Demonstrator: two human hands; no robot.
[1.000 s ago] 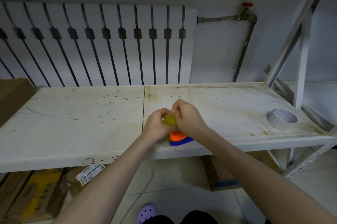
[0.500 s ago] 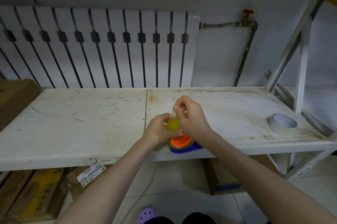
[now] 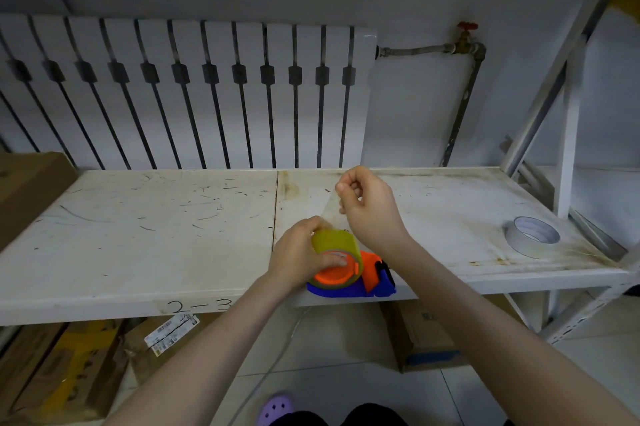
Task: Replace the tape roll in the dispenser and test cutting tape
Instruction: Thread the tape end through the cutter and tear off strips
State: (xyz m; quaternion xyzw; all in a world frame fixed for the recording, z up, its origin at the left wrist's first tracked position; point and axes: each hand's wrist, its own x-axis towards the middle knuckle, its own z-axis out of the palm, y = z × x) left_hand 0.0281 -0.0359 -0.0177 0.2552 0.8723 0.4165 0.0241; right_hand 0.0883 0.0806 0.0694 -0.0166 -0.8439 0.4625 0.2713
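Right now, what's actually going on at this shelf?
A person is working a yellowish tape roll mounted on an orange and blue dispenser at the front edge of a white metal shelf. The left hand steadies the roll, while the right hand pinches the clear tape end and pulls a strip up and away. No cut shows yet. A second, white roll lies flat, untouched, to the right.
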